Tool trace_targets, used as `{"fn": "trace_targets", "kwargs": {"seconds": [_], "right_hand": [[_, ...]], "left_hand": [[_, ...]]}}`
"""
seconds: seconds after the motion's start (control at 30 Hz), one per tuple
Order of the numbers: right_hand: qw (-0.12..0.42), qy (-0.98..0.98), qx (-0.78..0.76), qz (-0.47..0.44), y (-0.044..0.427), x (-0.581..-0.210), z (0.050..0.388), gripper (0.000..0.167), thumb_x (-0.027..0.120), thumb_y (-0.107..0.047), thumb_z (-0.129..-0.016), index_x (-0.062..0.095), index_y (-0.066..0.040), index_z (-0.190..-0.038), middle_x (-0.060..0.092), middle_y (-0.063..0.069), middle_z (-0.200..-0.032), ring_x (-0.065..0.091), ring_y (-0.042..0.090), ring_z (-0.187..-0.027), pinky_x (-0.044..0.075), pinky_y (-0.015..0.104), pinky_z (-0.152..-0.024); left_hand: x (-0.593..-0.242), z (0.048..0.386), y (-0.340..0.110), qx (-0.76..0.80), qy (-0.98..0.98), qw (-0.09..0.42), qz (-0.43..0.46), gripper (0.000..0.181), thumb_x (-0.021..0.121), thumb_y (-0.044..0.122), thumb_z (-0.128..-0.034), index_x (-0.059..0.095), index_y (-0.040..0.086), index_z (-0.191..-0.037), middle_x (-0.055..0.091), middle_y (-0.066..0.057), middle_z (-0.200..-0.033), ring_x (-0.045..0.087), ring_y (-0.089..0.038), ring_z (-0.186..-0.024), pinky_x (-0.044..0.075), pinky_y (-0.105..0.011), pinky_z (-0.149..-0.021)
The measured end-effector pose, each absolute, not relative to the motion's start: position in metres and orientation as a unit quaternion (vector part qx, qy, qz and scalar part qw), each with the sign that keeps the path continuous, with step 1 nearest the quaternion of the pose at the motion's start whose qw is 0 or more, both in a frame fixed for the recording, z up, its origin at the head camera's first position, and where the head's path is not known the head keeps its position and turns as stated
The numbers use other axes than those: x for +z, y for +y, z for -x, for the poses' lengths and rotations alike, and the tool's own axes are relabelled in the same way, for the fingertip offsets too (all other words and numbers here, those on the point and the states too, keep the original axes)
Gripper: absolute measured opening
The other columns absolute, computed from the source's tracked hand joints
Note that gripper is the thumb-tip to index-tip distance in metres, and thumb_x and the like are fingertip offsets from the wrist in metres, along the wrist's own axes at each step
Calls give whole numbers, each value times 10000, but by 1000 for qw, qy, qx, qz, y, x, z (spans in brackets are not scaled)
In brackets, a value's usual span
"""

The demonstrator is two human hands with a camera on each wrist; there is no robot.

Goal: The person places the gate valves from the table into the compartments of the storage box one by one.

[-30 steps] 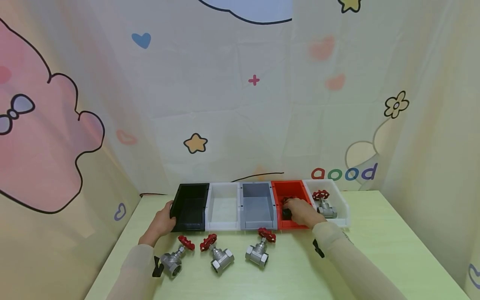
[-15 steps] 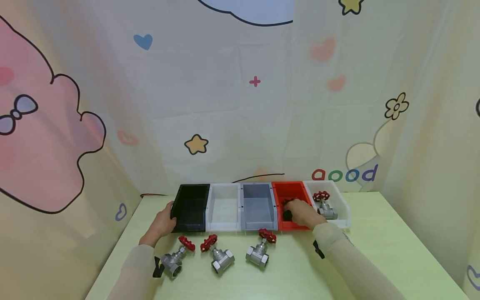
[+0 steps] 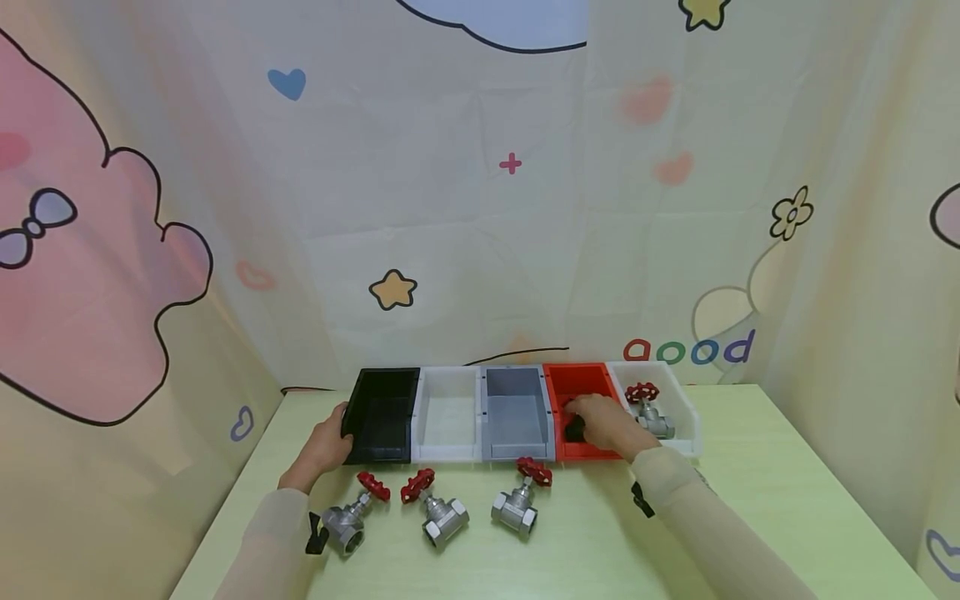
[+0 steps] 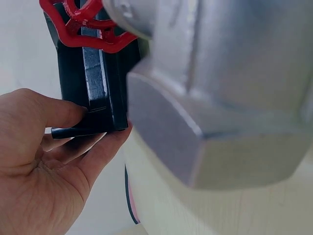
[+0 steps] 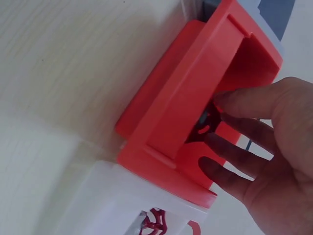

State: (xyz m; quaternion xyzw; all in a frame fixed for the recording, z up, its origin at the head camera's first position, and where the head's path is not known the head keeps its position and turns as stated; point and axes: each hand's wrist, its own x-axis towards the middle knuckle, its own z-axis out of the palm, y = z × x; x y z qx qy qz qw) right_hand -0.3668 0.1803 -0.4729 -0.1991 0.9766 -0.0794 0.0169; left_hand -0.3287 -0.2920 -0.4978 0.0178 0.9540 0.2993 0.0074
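Observation:
My left hand [image 3: 327,442] grips the side wall of the black bin [image 4: 93,83], thumb inside and fingers outside. In the red bin [image 5: 171,107], my right hand [image 5: 274,152] reaches in with its fingers spread apart. Below those fingertips sits a dark red handwheel [image 5: 208,125]; the rest of that item is mostly hidden by the hand and the wall. A black part [image 3: 574,429] shows beside the hand in the head view. Three metal valves with red handwheels lie in front of the bins: the left valve [image 3: 345,527], the middle valve [image 3: 444,521] and the right valve [image 3: 515,510].
The bins stand side by side along the back of the table [image 3: 600,542]. Between black and red are a white bin [image 3: 448,408] and a grey bin [image 3: 516,412]. The far-right white bin [image 3: 686,408] holds a valve [image 3: 655,419]. A printed curtain [image 3: 450,208] hangs behind.
My right hand has lifted slightly inside the red bin, and its fingers have come off the handwheel. My left hand stays on the black bin.

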Motion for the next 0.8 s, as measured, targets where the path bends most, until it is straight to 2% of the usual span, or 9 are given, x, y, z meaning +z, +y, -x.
{"fn": "trace_targets", "kwargs": {"seconds": [0.13,0.3,0.8], "right_hand": [[19,978,-88,186,179,-465,362,453,743,-42,-822,665,-103,-1264,647,107,-1280,585,301,-1155,471,502,-1019],[7,978,-84,191,178,-457,358,452,744,-72,-833,659,-111,-1274,638,100,-1277,597,278,-1114,504,478,-979],[-29,973,-79,215,177,-440,341,488,761,-135,-835,640,-123,-1308,610,102,-1322,608,284,-1119,511,471,-970]], "left_hand": [[-498,328,-292,300,954,5,-19,645,482,37,-956,178,-89,-1511,511,-405,-1310,600,-449,-1106,501,-492,-830],[-496,327,-291,300,954,7,-19,645,477,40,-959,170,-91,-1511,512,-404,-1309,602,-449,-1105,503,-493,-832],[-497,327,-290,301,953,4,-20,644,476,37,-953,175,-92,-1507,518,-408,-1297,611,-434,-1075,502,-479,-805]]}}
